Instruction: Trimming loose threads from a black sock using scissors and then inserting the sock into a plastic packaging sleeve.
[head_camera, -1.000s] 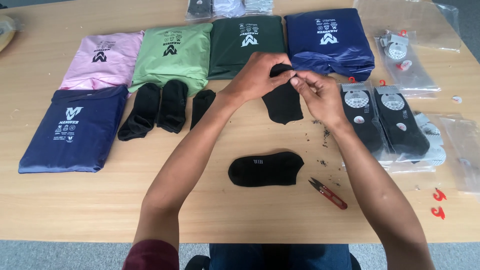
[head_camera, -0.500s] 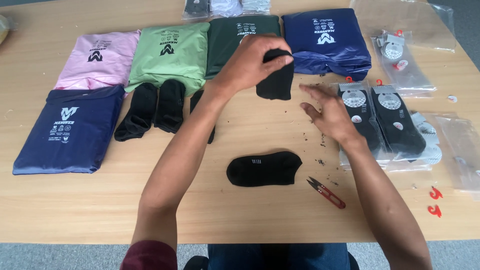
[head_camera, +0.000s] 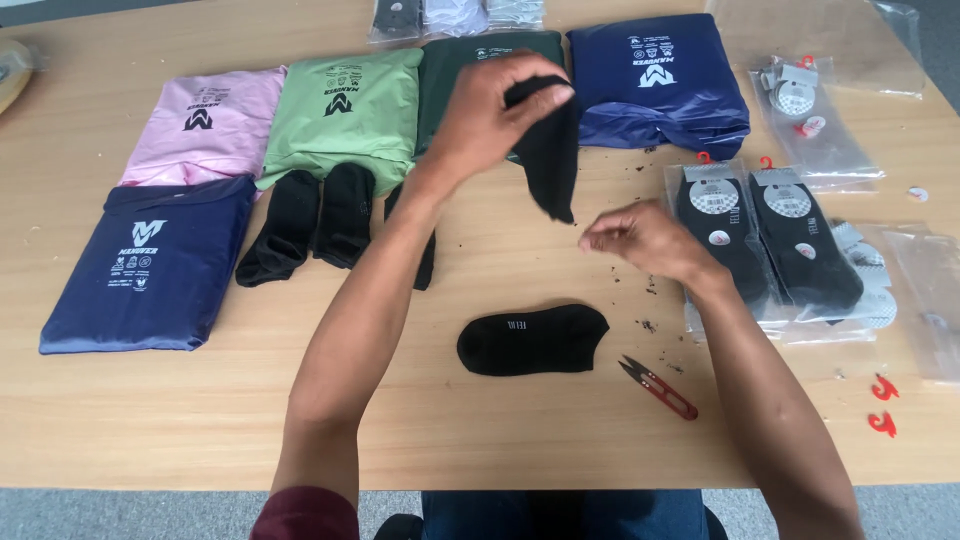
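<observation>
The left hand (head_camera: 490, 115) is pinching a black sock (head_camera: 548, 150) by its top edge, fingers clamped together on the fabric, and the sock is hanging free above the table (head_camera: 150, 420). Below those fingertips and a little toward the body, the right hand (head_camera: 640, 238) is hovering over the wood with its fingers drawn loosely together, holding nothing that can be made out. A second sock (head_camera: 532, 339) is lying flat nearer the body than both hands, with red snips (head_camera: 657, 386) just to its right.

The grip is only a fingertip pinch, so the hanging sock could be slipping loose and dropping onto the dark lint bits (head_camera: 648, 290) scattered under the right hand.

Compared with half a second earlier, the sock is dangling longer and straighter, and the right hand's fingers, then spread flat, are now curled inward.
</observation>
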